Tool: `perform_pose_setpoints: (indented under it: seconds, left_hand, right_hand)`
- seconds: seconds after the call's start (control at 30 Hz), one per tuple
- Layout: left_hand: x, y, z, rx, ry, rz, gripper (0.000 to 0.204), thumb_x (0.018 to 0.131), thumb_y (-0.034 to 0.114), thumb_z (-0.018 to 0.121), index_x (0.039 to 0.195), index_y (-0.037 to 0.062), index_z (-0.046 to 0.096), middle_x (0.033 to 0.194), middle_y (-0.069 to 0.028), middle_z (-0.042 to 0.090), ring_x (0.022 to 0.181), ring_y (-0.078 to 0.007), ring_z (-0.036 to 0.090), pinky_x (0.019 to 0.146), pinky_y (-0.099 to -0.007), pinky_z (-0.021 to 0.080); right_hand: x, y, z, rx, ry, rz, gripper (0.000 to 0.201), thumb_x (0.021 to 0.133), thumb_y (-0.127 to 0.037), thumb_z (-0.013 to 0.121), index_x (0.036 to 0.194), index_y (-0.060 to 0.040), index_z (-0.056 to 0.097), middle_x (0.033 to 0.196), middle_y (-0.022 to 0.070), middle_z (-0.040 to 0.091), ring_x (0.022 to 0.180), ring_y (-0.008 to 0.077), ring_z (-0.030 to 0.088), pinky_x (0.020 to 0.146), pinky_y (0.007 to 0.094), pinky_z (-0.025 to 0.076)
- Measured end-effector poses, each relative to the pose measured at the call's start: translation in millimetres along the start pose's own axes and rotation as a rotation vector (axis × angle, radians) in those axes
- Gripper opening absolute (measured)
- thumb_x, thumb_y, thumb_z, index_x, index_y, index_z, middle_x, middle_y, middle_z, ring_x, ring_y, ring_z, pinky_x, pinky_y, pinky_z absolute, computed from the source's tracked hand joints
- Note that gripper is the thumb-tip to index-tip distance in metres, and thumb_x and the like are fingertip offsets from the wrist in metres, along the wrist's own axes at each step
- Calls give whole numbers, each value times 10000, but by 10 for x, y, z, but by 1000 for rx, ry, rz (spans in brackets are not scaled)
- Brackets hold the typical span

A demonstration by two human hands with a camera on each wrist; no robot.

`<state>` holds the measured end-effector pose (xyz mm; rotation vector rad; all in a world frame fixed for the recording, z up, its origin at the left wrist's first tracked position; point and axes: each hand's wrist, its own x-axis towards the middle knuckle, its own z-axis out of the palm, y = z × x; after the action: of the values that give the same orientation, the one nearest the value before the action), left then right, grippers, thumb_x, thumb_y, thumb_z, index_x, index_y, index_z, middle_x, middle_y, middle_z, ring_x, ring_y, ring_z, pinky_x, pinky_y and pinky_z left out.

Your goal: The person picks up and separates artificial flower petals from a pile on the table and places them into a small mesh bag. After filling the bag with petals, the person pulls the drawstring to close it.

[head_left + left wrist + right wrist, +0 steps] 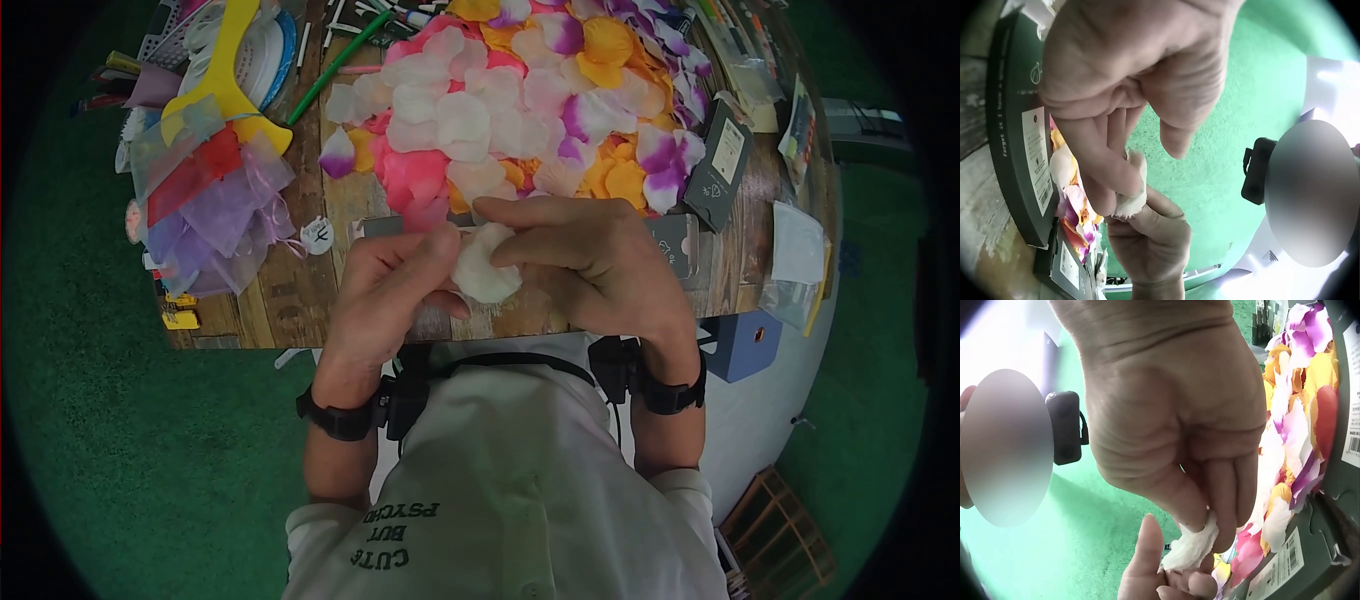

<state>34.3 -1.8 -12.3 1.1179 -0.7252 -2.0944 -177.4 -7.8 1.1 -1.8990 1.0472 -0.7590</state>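
Note:
A small white artificial petal bundle (487, 263) is between the two hands at the table's front edge. My right hand (605, 265) pinches it between thumb and fingers, clear in the right wrist view, where the white petals (1192, 545) stick out below the fingertips. My left hand (385, 290) is at the bundle's other side. Its fingers (1113, 172) touch the petals, while its thumb (1175, 134) stands apart from them. How many petals the bundle has is hidden by the fingers.
Pink, white, orange and purple petals (440, 115) are heaped beyond the hands, bordered by dark boxes (718, 170). At left lie sheer pouches (215, 220), a yellow plastic piece (225, 75) and a round white tag (317, 236). Clear packets (797, 245) lie at the right edge.

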Motion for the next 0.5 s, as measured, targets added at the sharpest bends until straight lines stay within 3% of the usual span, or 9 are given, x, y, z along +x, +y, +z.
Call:
perform_pose_setpoints:
  seconds: [0.2, 0.27, 0.3, 0.37, 0.5]
  left_hand:
    - [24, -32, 30, 170, 10, 78, 258, 841, 95, 619, 1058, -45, 622, 882, -83, 662, 720, -99, 613, 600, -226, 509]
    - [13, -43, 68, 159, 56, 96, 251, 842, 88, 614, 1054, -47, 623, 871, -82, 663, 714, -98, 612, 600, -221, 506]
    - [12, -42, 81, 147, 104, 117, 244, 844, 82, 609, 1050, -48, 624, 861, -80, 664, 708, -96, 611, 600, -215, 503]
    - [15, -47, 74, 155, 117, 131, 241, 844, 75, 608, 1052, -46, 624, 854, -74, 663, 713, -92, 610, 602, -210, 499]
    - [-14, -106, 86, 264, 138, 212, 235, 839, 48, 615, 1057, -40, 625, 854, -59, 658, 735, -71, 602, 609, -198, 485]
  right_hand:
    - [3, 8, 17, -30, 31, -21, 307, 636, 92, 590, 902, -32, 677, 1080, 123, 640, 819, 220, 658, 678, 289, 517]
    - [-9, -1, 15, 184, 134, 138, 243, 708, 57, 623, 937, -9, 669, 1041, 136, 651, 817, 158, 643, 681, 271, 505]
    - [-3, -26, 25, 183, 133, 134, 243, 708, 57, 623, 937, -9, 669, 1041, 136, 651, 817, 158, 643, 681, 271, 505]
    - [-2, -103, 77, 591, 370, 457, 177, 725, -28, 630, 900, -14, 649, 905, 135, 656, 706, 239, 625, 648, 265, 480]
    - [-35, -116, 169, 446, 310, 479, 174, 729, -41, 633, 900, -10, 644, 750, 113, 628, 618, 221, 595, 593, 258, 464]
